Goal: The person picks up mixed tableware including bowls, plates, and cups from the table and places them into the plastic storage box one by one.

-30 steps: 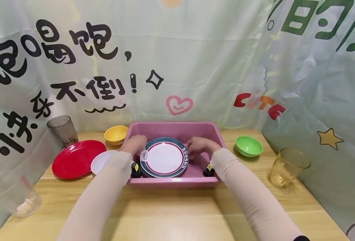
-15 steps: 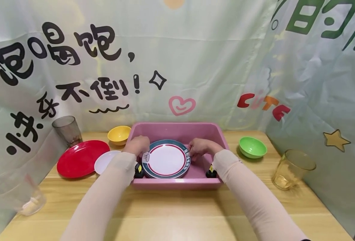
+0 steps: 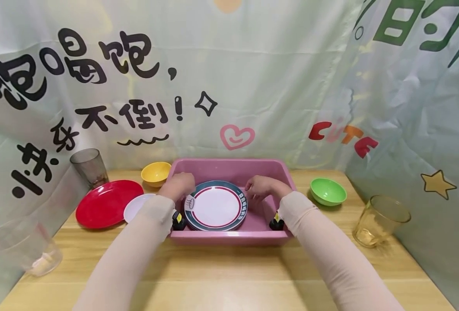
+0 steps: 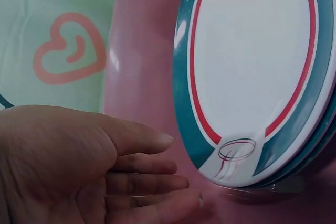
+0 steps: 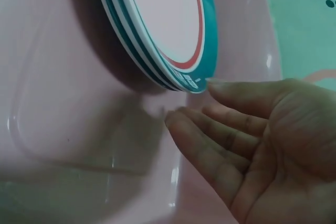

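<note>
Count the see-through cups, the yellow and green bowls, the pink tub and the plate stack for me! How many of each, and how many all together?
See-through cups: 3 (smoky cup, clear cup, amber cup)
Bowls: 2 (yellow bowl, green bowl)
Pink tub: 1
Plate stack: 1
Total: 7

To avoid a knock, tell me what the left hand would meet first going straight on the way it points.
Most likely the plate stack: in the left wrist view, its near rim lies ahead of the left hand. Depth is unclear, so the fingers might slip underneath.
</note>
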### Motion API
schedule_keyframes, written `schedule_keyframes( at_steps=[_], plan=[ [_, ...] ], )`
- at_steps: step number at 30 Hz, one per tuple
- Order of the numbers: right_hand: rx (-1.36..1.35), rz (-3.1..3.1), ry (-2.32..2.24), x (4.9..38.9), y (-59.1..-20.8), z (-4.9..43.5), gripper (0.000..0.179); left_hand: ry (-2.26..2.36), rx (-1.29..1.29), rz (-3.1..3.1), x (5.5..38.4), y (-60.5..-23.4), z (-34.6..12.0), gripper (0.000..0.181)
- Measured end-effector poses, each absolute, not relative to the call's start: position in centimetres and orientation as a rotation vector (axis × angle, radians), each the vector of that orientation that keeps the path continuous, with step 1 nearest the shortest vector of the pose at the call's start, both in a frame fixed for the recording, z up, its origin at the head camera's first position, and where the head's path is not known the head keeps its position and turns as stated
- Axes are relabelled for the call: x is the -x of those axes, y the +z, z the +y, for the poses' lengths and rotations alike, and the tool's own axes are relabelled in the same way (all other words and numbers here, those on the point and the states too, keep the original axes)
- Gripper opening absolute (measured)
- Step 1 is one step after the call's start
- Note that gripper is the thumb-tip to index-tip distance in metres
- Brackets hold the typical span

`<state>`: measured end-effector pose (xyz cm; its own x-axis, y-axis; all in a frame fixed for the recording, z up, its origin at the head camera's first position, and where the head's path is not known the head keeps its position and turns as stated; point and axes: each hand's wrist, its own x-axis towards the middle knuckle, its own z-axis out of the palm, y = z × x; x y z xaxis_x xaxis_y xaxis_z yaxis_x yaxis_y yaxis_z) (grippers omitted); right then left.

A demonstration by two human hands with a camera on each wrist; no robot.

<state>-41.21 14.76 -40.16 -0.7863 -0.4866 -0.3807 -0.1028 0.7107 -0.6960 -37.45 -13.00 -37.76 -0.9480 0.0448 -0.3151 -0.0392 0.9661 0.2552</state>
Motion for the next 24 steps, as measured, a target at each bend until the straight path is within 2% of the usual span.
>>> schedule_keyframes(
  at_steps=[13,21,24],
  plan=[
    [0.495,2.441,-0.933,40.1,-36.7,16.7,0.027,0.406,-0.341,2.888,37.1,-35.5,-13.9,0.022],
    [0.581,2.534,-0.955,39.1,-35.4,18.5,0.032,0.624,-0.391,2.923,36.4,-34.7,-15.9,0.022],
    [0.576,2.536,-1.037,38.6,-35.0,19.2,0.031,0.72,-0.361,2.915,35.9,-34.4,-16.8,0.028]
  ],
)
